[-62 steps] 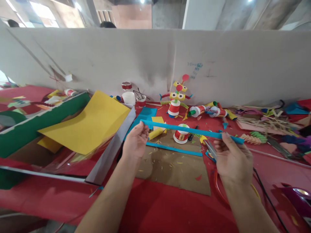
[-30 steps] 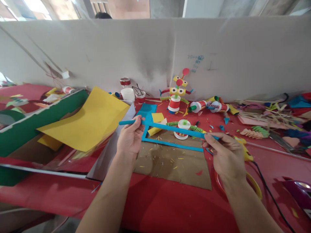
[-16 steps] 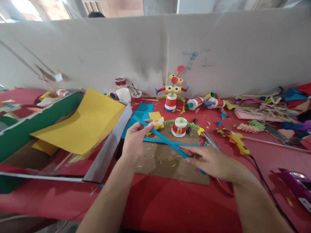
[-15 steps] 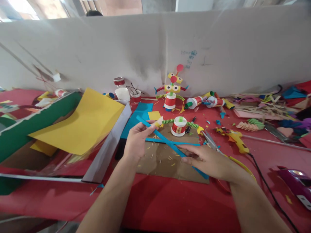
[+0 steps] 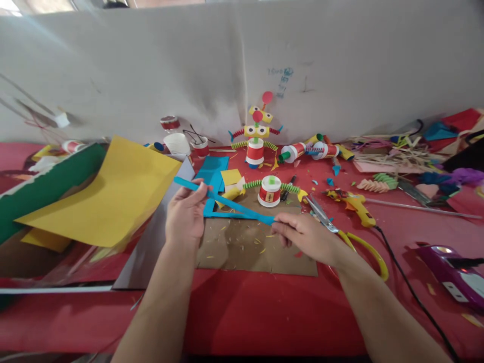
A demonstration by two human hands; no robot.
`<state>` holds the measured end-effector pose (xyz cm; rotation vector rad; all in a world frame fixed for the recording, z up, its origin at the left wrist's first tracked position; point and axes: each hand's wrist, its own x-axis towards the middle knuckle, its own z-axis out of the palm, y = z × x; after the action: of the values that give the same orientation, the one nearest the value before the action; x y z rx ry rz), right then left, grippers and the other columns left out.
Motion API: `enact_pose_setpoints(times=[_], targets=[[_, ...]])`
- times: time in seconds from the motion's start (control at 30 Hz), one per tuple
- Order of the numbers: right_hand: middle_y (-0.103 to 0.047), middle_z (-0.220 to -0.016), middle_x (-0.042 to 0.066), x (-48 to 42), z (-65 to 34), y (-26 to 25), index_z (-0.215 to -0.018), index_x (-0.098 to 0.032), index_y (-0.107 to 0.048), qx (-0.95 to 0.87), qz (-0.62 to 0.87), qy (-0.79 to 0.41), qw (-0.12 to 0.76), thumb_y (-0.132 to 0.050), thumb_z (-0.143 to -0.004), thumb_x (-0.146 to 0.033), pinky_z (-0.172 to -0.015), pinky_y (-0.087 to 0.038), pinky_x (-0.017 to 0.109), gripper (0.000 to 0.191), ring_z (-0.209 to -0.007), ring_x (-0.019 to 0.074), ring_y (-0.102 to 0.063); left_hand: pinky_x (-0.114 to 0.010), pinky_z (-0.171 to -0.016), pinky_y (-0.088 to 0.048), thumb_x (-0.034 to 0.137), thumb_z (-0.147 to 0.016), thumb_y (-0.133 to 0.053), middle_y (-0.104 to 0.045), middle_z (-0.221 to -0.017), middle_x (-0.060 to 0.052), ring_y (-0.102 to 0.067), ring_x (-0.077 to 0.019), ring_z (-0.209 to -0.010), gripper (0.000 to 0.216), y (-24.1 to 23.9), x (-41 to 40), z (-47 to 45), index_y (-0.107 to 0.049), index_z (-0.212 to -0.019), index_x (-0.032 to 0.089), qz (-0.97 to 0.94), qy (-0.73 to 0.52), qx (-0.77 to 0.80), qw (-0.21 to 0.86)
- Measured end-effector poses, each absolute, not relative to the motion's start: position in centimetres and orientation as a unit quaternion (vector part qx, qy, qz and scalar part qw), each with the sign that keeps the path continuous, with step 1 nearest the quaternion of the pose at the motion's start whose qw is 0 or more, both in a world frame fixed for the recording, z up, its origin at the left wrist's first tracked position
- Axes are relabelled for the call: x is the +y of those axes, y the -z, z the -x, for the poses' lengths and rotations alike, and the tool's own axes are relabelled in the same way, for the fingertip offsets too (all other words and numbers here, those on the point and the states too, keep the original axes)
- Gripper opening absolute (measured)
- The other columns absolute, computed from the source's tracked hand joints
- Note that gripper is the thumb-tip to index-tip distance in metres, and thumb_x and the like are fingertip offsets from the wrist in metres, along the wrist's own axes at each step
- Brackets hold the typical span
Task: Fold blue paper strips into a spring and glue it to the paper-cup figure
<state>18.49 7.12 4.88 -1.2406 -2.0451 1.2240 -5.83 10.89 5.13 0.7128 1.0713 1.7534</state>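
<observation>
A blue paper strip (image 5: 234,205) stretches slantwise between my two hands, above the cardboard sheet (image 5: 242,247). Near its upper left end, my left hand (image 5: 186,212) pinches it between thumb and fingers. The fingers of my right hand (image 5: 298,229) are closed on the lower right end. Under the held strip lies another blue strip (image 5: 223,215). Just beyond stands a red and white paper cup (image 5: 269,191) with green folded-paper arms. Blue paper (image 5: 214,174) and a small yellow square (image 5: 230,177) lie behind my left hand.
A box (image 5: 143,262) with a large yellow sheet (image 5: 109,196) stands at left. Scissors (image 5: 321,214), a yellow glue gun (image 5: 359,207) with a black cord, and a purple power strip (image 5: 449,277) lie at right. Finished cup figures (image 5: 255,151) stand by the wall.
My left hand has shifted left along with the strip's upper end. My right hand has moved from the strip's middle to its lower right end. The view has turned slightly.
</observation>
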Motion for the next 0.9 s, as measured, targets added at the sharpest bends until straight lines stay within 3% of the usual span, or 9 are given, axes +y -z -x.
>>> enact_pose_setpoints(times=[0.07, 0.17, 0.27, 0.37, 0.53, 0.7, 0.8, 0.9], targets=[[-0.057, -0.058, -0.003, 7.5, -19.0, -5.0, -0.072, -0.020, -0.056, -0.718, 0.469, -0.414, 0.306, -0.046, -0.091, -0.037, -0.055, -0.038, 0.023, 0.028, -0.055, 0.0101, -0.052, -0.025, -0.072, -0.046, 0.030, -0.071, -0.071, -0.067, -0.082, -0.001, -0.062, -0.0129, -0.078, 0.018, -5.2, 10.8, 5.7, -0.068, -0.085, 0.021, -0.343, -0.713, 0.425, 0.440], [-0.052, -0.059, -0.003, 8.3, -19.6, -4.8, -0.076, -0.021, -0.055, -0.608, 0.478, -0.371, 0.515, -0.046, -0.091, -0.037, -0.053, -0.038, 0.024, 0.024, -0.053, 0.0095, -0.047, -0.032, -0.079, -0.045, 0.037, -0.084, -0.053, -0.067, -0.105, -0.005, -0.060, -0.0183, -0.092, 0.022, -4.3, 10.3, 4.1, -0.067, -0.097, 0.025, -0.530, -0.596, 0.473, 0.373], [-0.053, -0.066, -0.003, 9.0, -19.9, -4.5, -0.086, -0.023, -0.054, -0.507, 0.428, -0.358, 0.657, -0.047, -0.090, -0.033, -0.053, -0.039, 0.024, 0.013, -0.054, 0.0096, -0.048, -0.041, -0.088, -0.038, 0.021, -0.082, -0.055, -0.069, -0.094, -0.007, -0.057, -0.0241, -0.095, 0.016, -2.2, 9.9, 2.1, -0.070, -0.085, 0.022, -0.747, -0.363, 0.514, 0.213], [-0.054, -0.071, -0.003, 9.4, -19.9, -4.3, -0.089, -0.024, -0.054, -0.474, 0.392, -0.384, 0.689, -0.053, -0.085, -0.027, -0.055, -0.039, 0.024, 0.005, -0.058, 0.0090, -0.048, -0.045, -0.084, -0.035, 0.014, -0.083, -0.049, -0.067, -0.090, -0.010, -0.051, -0.0293, -0.097, 0.021, -0.2, 9.6, 0.9, -0.069, -0.088, 0.019, -0.807, -0.211, 0.546, 0.078], [-0.043, -0.052, -0.007, 9.6, -20.1, -4.1, -0.080, -0.022, -0.056, -0.448, 0.423, -0.437, 0.655, -0.056, -0.083, -0.032, -0.045, -0.025, 0.023, 0.010, -0.045, 0.0082, -0.034, -0.044, -0.077, -0.032, 0.013, -0.080, -0.054, -0.066, -0.093, -0.010, -0.050, -0.0300, -0.096, 0.011, 0.6, 9.8, 1.0, -0.063, -0.082, 0.020, -0.813, -0.161, 0.559, 0.042], [-0.053, -0.052, -0.001, 9.0, -20.0, -4.4, -0.074, -0.019, -0.066, -0.616, 0.558, -0.396, 0.391, -0.048, -0.086, -0.048, -0.045, -0.024, 0.026, 0.037, -0.043, 0.0100, -0.036, -0.045, -0.087, -0.027, 0.008, -0.080, -0.049, -0.068, -0.091, -0.005, -0.057, -0.0247, -0.094, 0.018, -1.7, 9.8, 2.4, -0.061, -0.086, 0.021, -0.832, -0.205, 0.513, 0.056], [-0.049, -0.046, -0.002, 8.5, -19.4, -4.3, -0.070, -0.020, -0.069, -0.718, 0.554, -0.332, 0.260, -0.056, -0.081, -0.043, -0.047, -0.025, 0.026, 0.028, -0.044, 0.0110, -0.038, -0.047, -0.094, -0.024, 0.011, -0.083, -0.047, -0.068, -0.096, -0.005, -0.057, -0.0240, -0.099, 0.020, -3.6, 9.8, 3.9, -0.062, -0.088, 0.022, -0.841, -0.242, 0.484, 0.019], [-0.060, -0.055, -0.002, 8.3, -18.9, -4.0, -0.076, -0.022, -0.071, -0.740, 0.518, -0.362, 0.231, -0.060, -0.077, -0.029, -0.050, -0.030, 0.025, 0.013, -0.050, 0.0127, -0.047, -0.048, -0.100, -0.022, 0.013, -0.083, -0.049, -0.068, -0.098, -0.003, -0.055, -0.0237, -0.105, 0.021, -4.7, 9.7, 4.9, -0.064, -0.090, 0.026, -0.829, -0.300, 0.471, -0.039]])
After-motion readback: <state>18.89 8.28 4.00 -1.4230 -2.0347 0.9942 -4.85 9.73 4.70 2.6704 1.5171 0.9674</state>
